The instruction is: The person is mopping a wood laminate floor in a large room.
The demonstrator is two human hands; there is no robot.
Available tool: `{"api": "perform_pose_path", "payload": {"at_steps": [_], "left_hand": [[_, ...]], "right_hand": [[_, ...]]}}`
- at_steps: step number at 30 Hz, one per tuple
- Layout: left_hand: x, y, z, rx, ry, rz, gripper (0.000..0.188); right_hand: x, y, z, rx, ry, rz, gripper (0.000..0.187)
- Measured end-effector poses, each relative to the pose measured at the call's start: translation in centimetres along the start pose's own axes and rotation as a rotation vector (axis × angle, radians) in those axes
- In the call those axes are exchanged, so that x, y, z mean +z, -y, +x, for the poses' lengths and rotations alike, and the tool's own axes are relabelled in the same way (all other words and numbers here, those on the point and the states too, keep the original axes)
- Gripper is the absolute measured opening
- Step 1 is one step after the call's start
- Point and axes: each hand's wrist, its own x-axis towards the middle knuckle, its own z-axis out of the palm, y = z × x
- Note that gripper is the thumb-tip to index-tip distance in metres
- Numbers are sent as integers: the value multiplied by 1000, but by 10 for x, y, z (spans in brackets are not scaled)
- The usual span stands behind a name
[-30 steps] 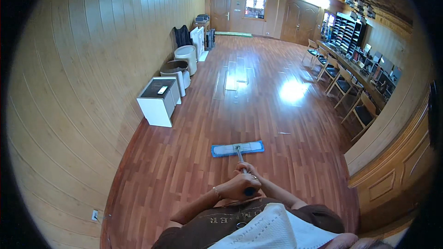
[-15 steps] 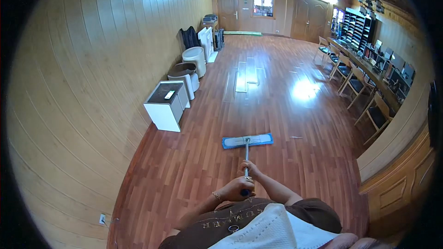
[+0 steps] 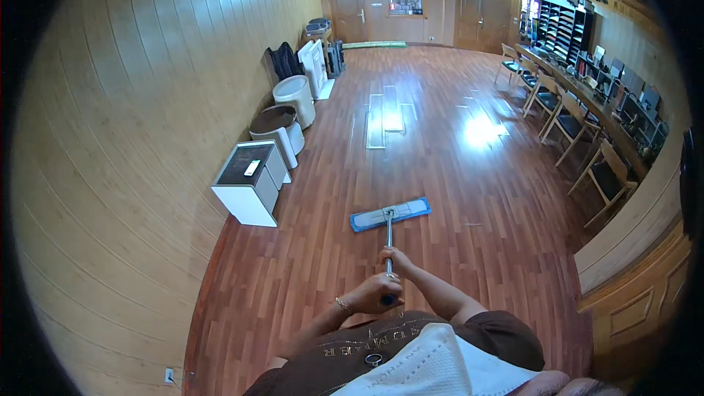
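Note:
A flat mop with a blue-edged, pale rectangular head lies on the reddish-brown plank floor ahead of me. Its metal handle rises toward my body. My left hand, with a bracelet at the wrist, is wrapped round the dark grip at the handle's upper end, close to my chest. Farther down the handle, my right hand is closed round the metal pole. The mop head is tilted, its right end farther from me than its left.
Along the left wall stand a white cabinet with a small device on top, a brown-topped round table and a white round stool. Wooden chairs line a long desk at the right. A wooden door is at the back.
The mop head has turned, its right end swinging away from me, and it has shifted slightly forward. My view has swung a little to the right. Both hands keep their grip.

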Motion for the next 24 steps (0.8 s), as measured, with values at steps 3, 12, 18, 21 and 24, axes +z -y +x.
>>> {"api": "perform_pose_path", "payload": {"at_steps": [3, 12, 18, 21, 24], "left_hand": [[-43, -15, 23, -53, 33, -67, 29], [-149, -63, 75, 282, 41, -422, 22], [-159, -21, 96, 422, -27, -457, 24], [-176, 5, 108, 416, -20, -434, 24], [-198, 45, 128, 343, 15, -390, 23]], "right_hand": [[-8, 21, 25, 118, -34, -62, 19], [-38, 153, 83, 123, -75, 47, 30], [-61, 132, 119, 97, -42, 67, 36], [-63, 99, 141, 64, -45, 24, 34], [-69, 51, 170, 19, -108, 8, 31]]}}
